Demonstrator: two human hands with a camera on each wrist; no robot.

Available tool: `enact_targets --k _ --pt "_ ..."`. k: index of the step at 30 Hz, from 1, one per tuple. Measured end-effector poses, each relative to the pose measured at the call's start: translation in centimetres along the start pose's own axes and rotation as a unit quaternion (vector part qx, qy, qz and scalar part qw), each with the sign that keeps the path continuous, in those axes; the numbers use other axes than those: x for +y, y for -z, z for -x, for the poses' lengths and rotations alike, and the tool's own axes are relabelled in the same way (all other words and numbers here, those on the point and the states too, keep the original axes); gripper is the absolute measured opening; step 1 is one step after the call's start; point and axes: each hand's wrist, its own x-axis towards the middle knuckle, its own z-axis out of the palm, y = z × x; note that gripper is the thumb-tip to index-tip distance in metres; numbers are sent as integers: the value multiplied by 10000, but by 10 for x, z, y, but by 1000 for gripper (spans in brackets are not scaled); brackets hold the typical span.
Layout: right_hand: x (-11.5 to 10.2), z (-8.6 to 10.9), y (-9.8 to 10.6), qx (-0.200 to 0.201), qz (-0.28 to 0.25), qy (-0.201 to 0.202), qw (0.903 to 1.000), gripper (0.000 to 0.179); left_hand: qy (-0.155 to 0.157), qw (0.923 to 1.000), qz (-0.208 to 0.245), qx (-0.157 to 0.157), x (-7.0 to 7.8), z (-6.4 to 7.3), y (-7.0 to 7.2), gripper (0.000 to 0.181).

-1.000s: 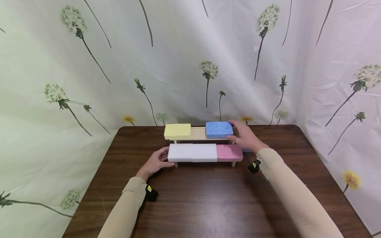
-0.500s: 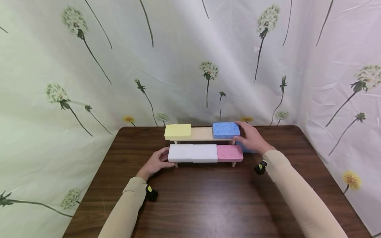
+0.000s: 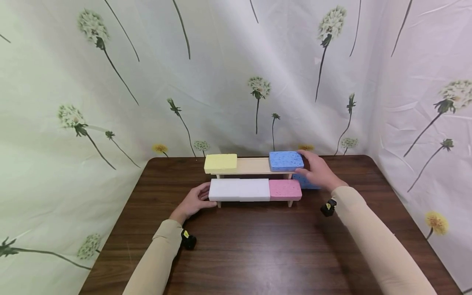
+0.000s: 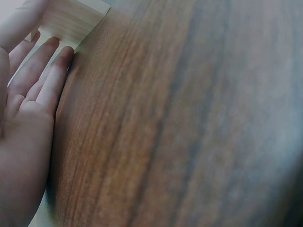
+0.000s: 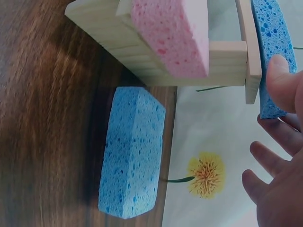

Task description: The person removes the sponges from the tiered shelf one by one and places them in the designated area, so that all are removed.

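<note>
A wooden two-tier stand (image 3: 254,165) carries sponges on both levels. My right hand (image 3: 318,170) pinches the right end of a blue sponge (image 3: 286,161), which lies on the upper tier; in the right wrist view its thumb (image 5: 280,82) presses one side. My left hand (image 3: 192,201) grips the lower tier's left end, thumb at the front, beside two white sponges (image 3: 239,189). In the left wrist view, its fingers (image 4: 51,85) reach the wood. A pink sponge (image 3: 285,190) sits right of the white ones. A yellow sponge (image 3: 221,163) lies at the upper tier's left end.
Another blue sponge (image 5: 132,151) rests on the dark wooden table (image 3: 236,246), right of the stand, partly hidden by my right hand in the head view. A flower-print cloth (image 3: 221,82) hangs close behind the stand.
My right hand has slid the blue sponge rightward along the upper tier, widening its gap from the yellow one. More of the blue sponge on the table shows. My left hand stays in place.
</note>
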Motion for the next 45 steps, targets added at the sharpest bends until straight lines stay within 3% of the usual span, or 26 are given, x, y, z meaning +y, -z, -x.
enact_targets --k 45 --pt "37 27 26 59 -19 -399 9992 65 23 10000 -36 25 1 0 -1 82"
